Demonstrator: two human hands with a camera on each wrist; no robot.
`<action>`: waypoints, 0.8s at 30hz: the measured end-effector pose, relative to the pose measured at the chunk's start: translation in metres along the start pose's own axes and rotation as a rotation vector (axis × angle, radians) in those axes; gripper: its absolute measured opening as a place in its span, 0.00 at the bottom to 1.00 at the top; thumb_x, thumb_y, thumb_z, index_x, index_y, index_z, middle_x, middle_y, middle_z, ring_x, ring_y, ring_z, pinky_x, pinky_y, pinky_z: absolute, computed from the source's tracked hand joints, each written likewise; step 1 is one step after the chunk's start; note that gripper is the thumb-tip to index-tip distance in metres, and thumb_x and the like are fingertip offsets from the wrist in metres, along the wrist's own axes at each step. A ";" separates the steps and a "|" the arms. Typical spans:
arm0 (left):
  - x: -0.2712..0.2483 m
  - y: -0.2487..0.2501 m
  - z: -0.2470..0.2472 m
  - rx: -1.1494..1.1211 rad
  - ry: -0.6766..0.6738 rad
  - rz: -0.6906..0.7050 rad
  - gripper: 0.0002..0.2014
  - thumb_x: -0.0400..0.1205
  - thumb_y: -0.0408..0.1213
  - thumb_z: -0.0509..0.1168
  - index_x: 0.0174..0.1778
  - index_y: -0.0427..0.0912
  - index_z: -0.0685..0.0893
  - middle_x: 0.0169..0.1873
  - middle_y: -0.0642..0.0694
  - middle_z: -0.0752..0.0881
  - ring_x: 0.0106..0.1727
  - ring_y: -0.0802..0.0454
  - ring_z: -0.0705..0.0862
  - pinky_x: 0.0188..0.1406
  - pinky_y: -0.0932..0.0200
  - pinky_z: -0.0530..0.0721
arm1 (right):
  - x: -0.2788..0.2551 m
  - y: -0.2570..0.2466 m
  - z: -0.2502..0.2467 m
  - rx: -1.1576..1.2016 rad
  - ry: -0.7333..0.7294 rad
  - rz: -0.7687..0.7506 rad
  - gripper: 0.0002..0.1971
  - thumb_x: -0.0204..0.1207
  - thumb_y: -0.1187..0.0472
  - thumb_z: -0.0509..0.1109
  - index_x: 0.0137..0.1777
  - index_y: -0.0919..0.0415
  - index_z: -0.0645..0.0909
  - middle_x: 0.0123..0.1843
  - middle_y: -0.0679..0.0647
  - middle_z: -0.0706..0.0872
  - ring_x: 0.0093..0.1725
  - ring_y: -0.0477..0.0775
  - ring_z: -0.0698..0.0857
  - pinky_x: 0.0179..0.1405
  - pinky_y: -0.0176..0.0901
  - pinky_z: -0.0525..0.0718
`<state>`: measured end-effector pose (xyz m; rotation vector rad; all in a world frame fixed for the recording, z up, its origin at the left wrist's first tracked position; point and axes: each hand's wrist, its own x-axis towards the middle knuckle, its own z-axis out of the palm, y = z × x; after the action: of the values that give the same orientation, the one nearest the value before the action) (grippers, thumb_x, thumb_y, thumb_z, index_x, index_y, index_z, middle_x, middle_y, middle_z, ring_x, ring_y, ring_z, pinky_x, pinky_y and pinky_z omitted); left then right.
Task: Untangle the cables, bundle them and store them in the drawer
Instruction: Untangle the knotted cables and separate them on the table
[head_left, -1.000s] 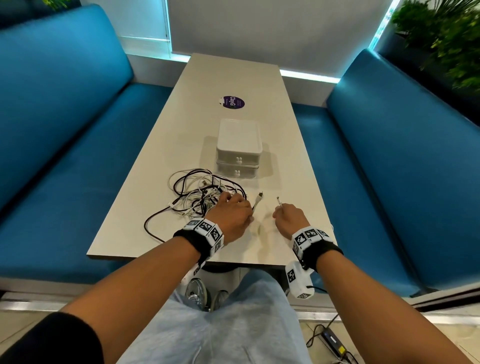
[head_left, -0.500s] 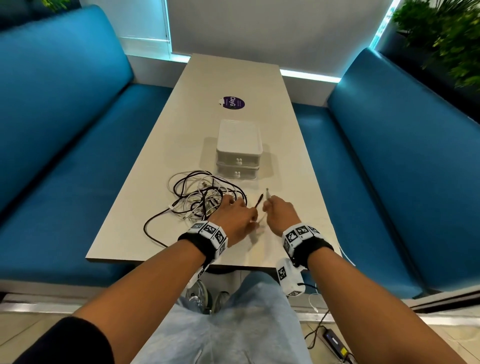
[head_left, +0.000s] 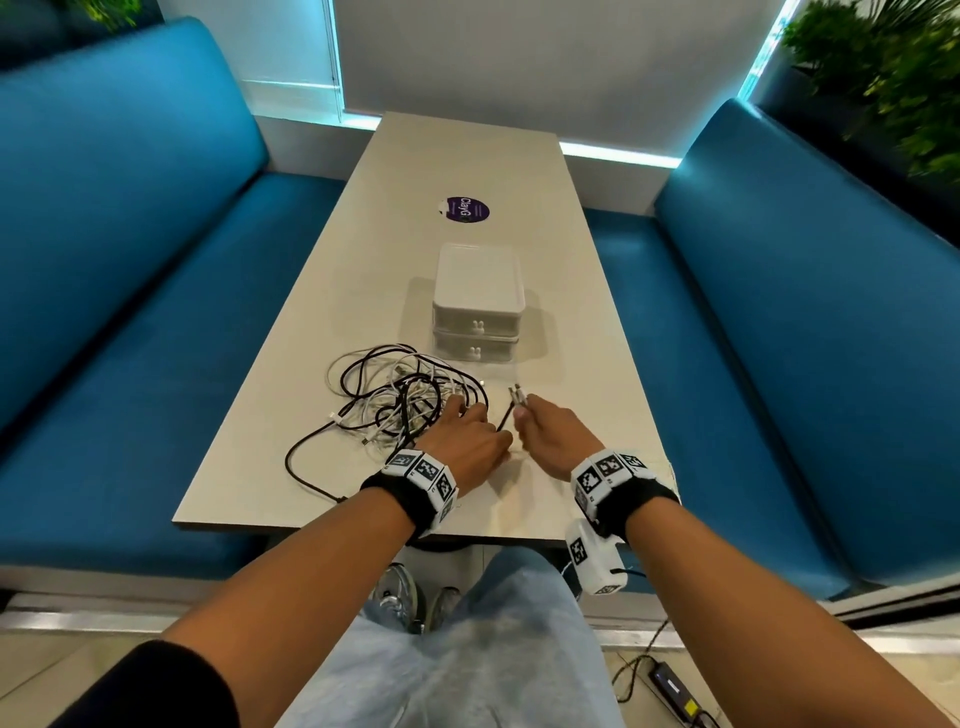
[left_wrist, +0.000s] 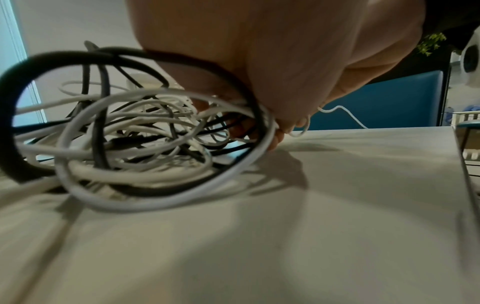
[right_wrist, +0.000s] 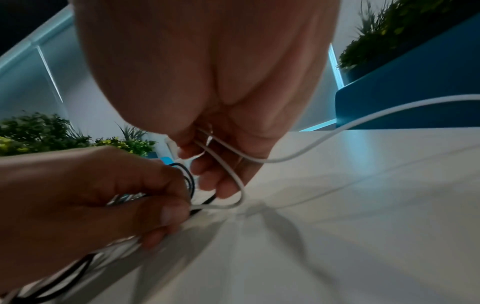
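Note:
A tangle of black and white cables (head_left: 400, 400) lies on the table in front of a white two-drawer box (head_left: 478, 306), both drawers closed. My left hand (head_left: 467, 418) rests on the tangle's right edge, its fingers (right_wrist: 166, 214) curled round several black and white strands. The tangle (left_wrist: 130, 133) fills the left wrist view. Just to the right, my right hand (head_left: 524, 410) pinches a doubled white cable (right_wrist: 228, 170); two plug ends (head_left: 517, 393) stick up from it. A loop of that cable runs to my left hand, and another length trails off right.
The beige table (head_left: 467, 156) is long and narrow, with a purple sticker (head_left: 467, 209) beyond the box. Blue benches (head_left: 130, 234) flank it on both sides. One black cable loop (head_left: 296, 467) reaches near the table's front edge. Plants (head_left: 893, 67) stand at far right.
My right hand has moved left, close beside my left hand. The two plug ends, apart a second ago, now stand together at my right hand's fingers.

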<state>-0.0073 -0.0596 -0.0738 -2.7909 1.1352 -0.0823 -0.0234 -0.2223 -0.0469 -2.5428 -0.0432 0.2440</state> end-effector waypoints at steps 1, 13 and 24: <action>0.000 0.000 0.001 0.007 -0.003 -0.008 0.12 0.88 0.44 0.53 0.59 0.45 0.79 0.43 0.49 0.89 0.58 0.44 0.75 0.62 0.40 0.62 | 0.000 -0.003 0.003 0.018 -0.017 -0.010 0.16 0.88 0.51 0.52 0.52 0.62 0.75 0.49 0.64 0.86 0.48 0.66 0.84 0.51 0.56 0.81; -0.003 0.000 0.003 -0.022 -0.054 0.020 0.14 0.84 0.41 0.55 0.58 0.39 0.80 0.45 0.45 0.87 0.60 0.42 0.75 0.66 0.40 0.63 | 0.000 -0.006 0.006 -0.178 -0.019 -0.057 0.15 0.88 0.54 0.52 0.53 0.65 0.74 0.48 0.67 0.86 0.49 0.68 0.83 0.41 0.49 0.71; -0.006 -0.012 -0.002 -0.017 -0.030 0.044 0.12 0.88 0.43 0.54 0.57 0.51 0.83 0.51 0.53 0.87 0.62 0.46 0.74 0.69 0.39 0.62 | -0.017 0.043 -0.026 -0.530 0.047 0.217 0.12 0.87 0.58 0.50 0.62 0.62 0.71 0.43 0.58 0.80 0.38 0.61 0.80 0.37 0.49 0.77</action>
<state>-0.0037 -0.0470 -0.0698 -2.7705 1.1950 -0.0263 -0.0362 -0.2739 -0.0464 -3.0827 0.2154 0.2872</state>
